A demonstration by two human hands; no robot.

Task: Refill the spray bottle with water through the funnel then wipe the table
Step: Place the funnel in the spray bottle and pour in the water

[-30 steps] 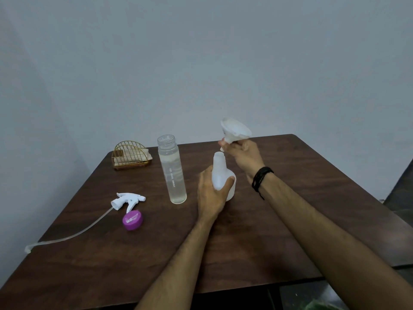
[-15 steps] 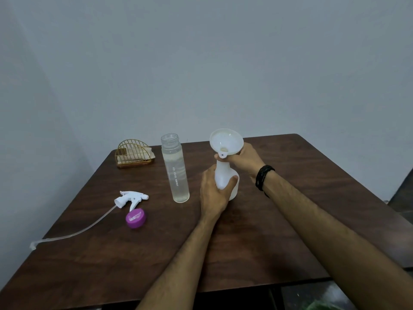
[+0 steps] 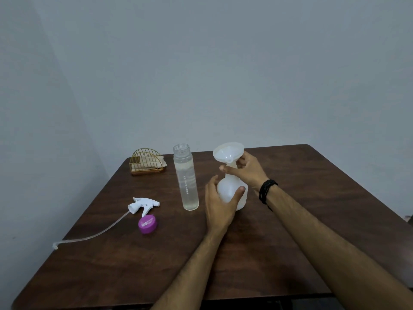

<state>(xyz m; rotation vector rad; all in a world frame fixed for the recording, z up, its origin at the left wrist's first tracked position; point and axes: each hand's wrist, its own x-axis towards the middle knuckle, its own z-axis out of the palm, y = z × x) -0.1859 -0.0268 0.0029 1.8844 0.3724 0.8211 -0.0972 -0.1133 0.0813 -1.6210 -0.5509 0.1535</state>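
The white spray bottle (image 3: 231, 192) stands uncapped on the dark wooden table (image 3: 312, 198), right of the middle. My left hand (image 3: 218, 206) grips its round body from the near side. A white funnel (image 3: 228, 152) sits upright in the bottle's neck. My right hand (image 3: 248, 171) holds the funnel's stem, thumb across the front and fingers under the bowl. A tall clear water bottle (image 3: 186, 177), open and nearly full, stands just left of the spray bottle.
The white trigger head (image 3: 143, 204) with its long tube (image 3: 89, 236) lies at the left, beside a purple cap (image 3: 147, 224). A gold wire holder (image 3: 147, 163) with folded cloth or napkins sits at the back left. Walls close in behind and left.
My right hand brought the funnel down from above and behind the spray bottle and set its stem into the neck. My left hand kept its grip on the bottle.
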